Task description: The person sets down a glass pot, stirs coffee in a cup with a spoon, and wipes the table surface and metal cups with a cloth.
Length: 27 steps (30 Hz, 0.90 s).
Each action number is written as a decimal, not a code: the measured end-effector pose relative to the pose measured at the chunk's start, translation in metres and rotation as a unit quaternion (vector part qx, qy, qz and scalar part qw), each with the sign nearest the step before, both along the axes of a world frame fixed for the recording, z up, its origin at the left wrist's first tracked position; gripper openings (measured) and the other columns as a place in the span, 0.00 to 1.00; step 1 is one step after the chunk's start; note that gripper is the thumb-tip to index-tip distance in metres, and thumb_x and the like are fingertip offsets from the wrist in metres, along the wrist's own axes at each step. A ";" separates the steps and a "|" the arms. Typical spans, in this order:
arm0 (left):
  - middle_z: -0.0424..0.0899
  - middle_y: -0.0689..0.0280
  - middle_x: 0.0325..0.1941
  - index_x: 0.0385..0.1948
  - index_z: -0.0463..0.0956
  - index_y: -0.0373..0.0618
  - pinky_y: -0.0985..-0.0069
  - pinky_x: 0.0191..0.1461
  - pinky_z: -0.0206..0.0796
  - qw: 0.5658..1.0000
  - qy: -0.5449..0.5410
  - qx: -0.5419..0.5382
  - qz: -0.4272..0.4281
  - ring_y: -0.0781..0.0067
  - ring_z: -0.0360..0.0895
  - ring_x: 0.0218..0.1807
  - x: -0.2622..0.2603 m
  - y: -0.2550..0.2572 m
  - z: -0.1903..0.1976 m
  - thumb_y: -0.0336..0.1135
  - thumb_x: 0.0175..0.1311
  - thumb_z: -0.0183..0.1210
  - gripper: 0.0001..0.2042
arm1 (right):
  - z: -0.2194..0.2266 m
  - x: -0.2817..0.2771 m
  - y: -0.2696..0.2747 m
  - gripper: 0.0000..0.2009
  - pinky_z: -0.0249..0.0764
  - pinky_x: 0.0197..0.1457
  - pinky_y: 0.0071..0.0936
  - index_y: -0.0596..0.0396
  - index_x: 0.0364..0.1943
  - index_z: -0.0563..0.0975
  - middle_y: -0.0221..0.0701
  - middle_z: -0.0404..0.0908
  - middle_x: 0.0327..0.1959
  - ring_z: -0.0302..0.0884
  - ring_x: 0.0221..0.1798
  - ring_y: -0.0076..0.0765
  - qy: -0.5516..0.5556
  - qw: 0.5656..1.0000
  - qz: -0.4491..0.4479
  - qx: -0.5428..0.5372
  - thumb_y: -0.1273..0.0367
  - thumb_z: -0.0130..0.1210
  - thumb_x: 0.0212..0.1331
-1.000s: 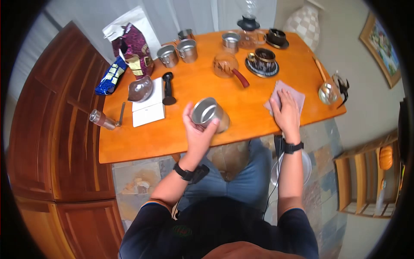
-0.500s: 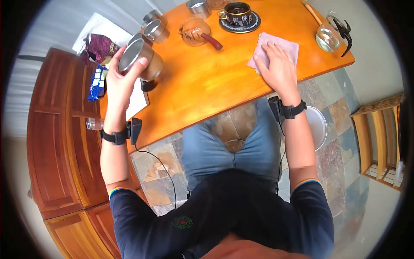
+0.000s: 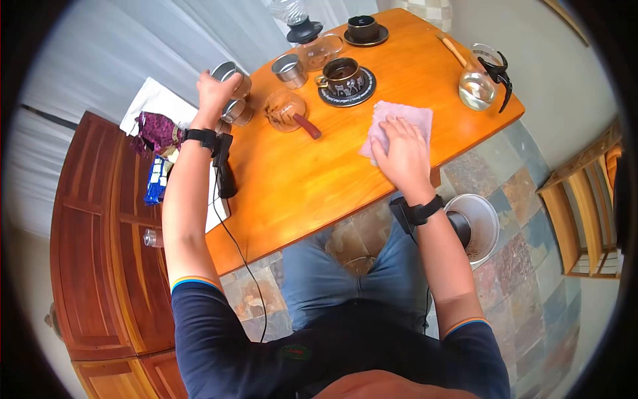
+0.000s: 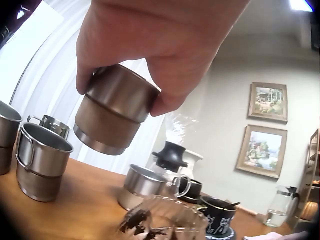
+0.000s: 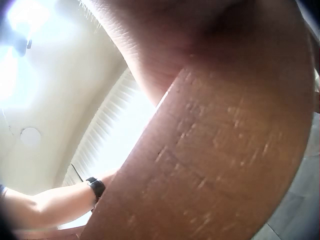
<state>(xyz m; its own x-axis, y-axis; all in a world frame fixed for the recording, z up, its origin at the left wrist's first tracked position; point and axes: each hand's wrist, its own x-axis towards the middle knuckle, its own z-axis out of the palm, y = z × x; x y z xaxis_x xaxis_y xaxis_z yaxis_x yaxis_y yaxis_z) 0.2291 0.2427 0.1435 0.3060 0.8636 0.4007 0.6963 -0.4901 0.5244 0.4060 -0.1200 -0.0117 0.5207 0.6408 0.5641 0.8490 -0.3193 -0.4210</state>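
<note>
- Fingers of the left hand (image 4: 150, 45) curl round a shiny round metal cup (image 4: 116, 116), up in the air.
- Below, at 7 o'clock, two metal mugs (image 4: 41, 161) wait; the cup is not down yet.
- Right hand (image 3: 401, 156) lies flat on a pink cloth (image 3: 399, 120).

coffee bag (image 3: 155, 132) blurred, arm hides scale (image 3: 218, 211)

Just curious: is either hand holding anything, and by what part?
The left hand grips a steel cup from above by its rim; the right hand lies flat on a pink cloth.
</note>
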 end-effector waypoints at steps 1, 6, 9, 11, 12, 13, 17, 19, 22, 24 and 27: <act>0.65 0.35 0.69 0.69 0.56 0.20 0.63 0.70 0.67 1.000 0.009 -0.012 -0.002 0.43 0.70 0.69 0.007 0.010 -0.005 0.50 0.45 0.68 0.52 | 0.000 0.000 0.000 0.20 0.61 0.74 0.45 0.59 0.52 0.82 0.44 0.81 0.61 0.73 0.68 0.50 0.002 1.000 0.002 0.000 0.60 0.59 0.61; 0.67 0.35 0.68 0.68 0.57 0.21 0.62 0.69 0.69 1.000 0.014 -0.016 -0.005 0.42 0.72 0.67 0.032 0.015 -0.024 0.51 0.45 0.70 0.52 | 0.001 -0.001 0.000 0.19 0.61 0.75 0.44 0.59 0.51 0.82 0.44 0.81 0.61 0.74 0.67 0.49 0.012 1.000 -0.006 0.000 0.60 0.58 0.61; 0.70 0.39 0.66 0.64 0.63 0.24 0.61 0.64 0.74 0.998 0.067 -0.013 -0.008 0.43 0.77 0.62 0.043 0.019 -0.032 0.53 0.46 0.72 0.48 | 0.002 0.000 0.001 0.19 0.62 0.74 0.44 0.58 0.52 0.83 0.44 0.81 0.62 0.73 0.69 0.49 0.025 1.000 -0.009 -0.011 0.60 0.58 0.62; 0.71 0.39 0.66 0.63 0.63 0.25 0.62 0.64 0.74 0.994 0.100 -0.042 0.002 0.43 0.77 0.62 0.049 0.016 -0.030 0.53 0.47 0.72 0.47 | 0.002 -0.001 0.000 0.19 0.62 0.74 0.44 0.58 0.51 0.83 0.43 0.81 0.61 0.73 0.69 0.49 0.025 1.000 -0.009 -0.005 0.60 0.58 0.62; 0.71 0.40 0.66 0.63 0.64 0.25 0.62 0.63 0.74 0.989 0.132 -0.069 0.014 0.43 0.78 0.62 0.051 0.012 -0.030 0.53 0.47 0.72 0.46 | 0.002 -0.002 0.000 0.19 0.62 0.74 0.44 0.58 0.51 0.83 0.43 0.81 0.61 0.73 0.69 0.49 0.025 1.000 -0.011 -0.007 0.60 0.58 0.62; 0.71 0.40 0.66 0.63 0.64 0.25 0.62 0.63 0.74 0.989 0.133 -0.071 0.012 0.43 0.78 0.62 0.052 0.011 -0.032 0.53 0.47 0.72 0.46 | 0.002 -0.002 0.000 0.19 0.62 0.74 0.44 0.58 0.51 0.83 0.43 0.82 0.61 0.73 0.69 0.49 0.023 1.000 -0.011 -0.005 0.60 0.58 0.62; 0.82 0.38 0.55 0.56 0.71 0.22 0.63 0.60 0.75 0.982 0.186 -0.011 0.021 0.46 0.82 0.58 0.053 0.013 -0.042 0.58 0.48 0.70 0.44 | 0.002 -0.002 0.000 0.19 0.62 0.75 0.44 0.58 0.51 0.83 0.43 0.82 0.60 0.73 0.68 0.49 0.021 1.000 -0.011 -0.001 0.60 0.59 0.61; 0.82 0.37 0.55 0.57 0.71 0.23 0.63 0.60 0.75 0.978 0.205 -0.011 0.021 0.46 0.81 0.59 0.051 0.013 -0.045 0.59 0.48 0.70 0.45 | 0.001 -0.002 0.000 0.19 0.61 0.75 0.44 0.59 0.51 0.82 0.43 0.81 0.61 0.73 0.69 0.49 0.023 1.000 -0.009 -0.002 0.60 0.58 0.62; 0.82 0.39 0.56 0.57 0.72 0.24 0.63 0.61 0.74 0.972 0.235 -0.009 0.007 0.45 0.81 0.59 0.047 0.016 -0.047 0.64 0.50 0.68 0.46 | 0.002 -0.002 0.000 0.19 0.61 0.75 0.45 0.60 0.51 0.82 0.44 0.81 0.62 0.73 0.69 0.50 0.025 1.000 -0.007 -0.003 0.60 0.57 0.62; 0.84 0.42 0.54 0.55 0.75 0.26 0.61 0.62 0.72 0.951 0.303 -0.050 -0.023 0.45 0.81 0.59 0.045 0.015 -0.043 0.69 0.51 0.66 0.46 | 0.003 -0.002 0.000 0.19 0.61 0.75 0.45 0.60 0.50 0.82 0.44 0.81 0.61 0.73 0.68 0.50 0.025 1.000 -0.008 -0.002 0.60 0.57 0.62; 0.86 0.44 0.52 0.53 0.77 0.28 0.60 0.62 0.71 0.942 0.326 -0.066 -0.047 0.45 0.81 0.58 0.042 0.009 -0.038 0.71 0.52 0.64 0.46 | 0.003 -0.002 0.000 0.19 0.61 0.75 0.44 0.60 0.50 0.82 0.45 0.81 0.60 0.73 0.68 0.50 0.022 1.000 -0.008 0.005 0.60 0.57 0.62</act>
<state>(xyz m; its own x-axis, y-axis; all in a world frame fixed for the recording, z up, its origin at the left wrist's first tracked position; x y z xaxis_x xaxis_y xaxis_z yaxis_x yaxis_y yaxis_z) 0.2709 0.2517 0.1050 0.5276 0.8494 -0.0076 0.8481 -0.5262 0.0618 0.4038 -0.1203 -0.0089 0.5557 0.6258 0.5474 0.8243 -0.3288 -0.4609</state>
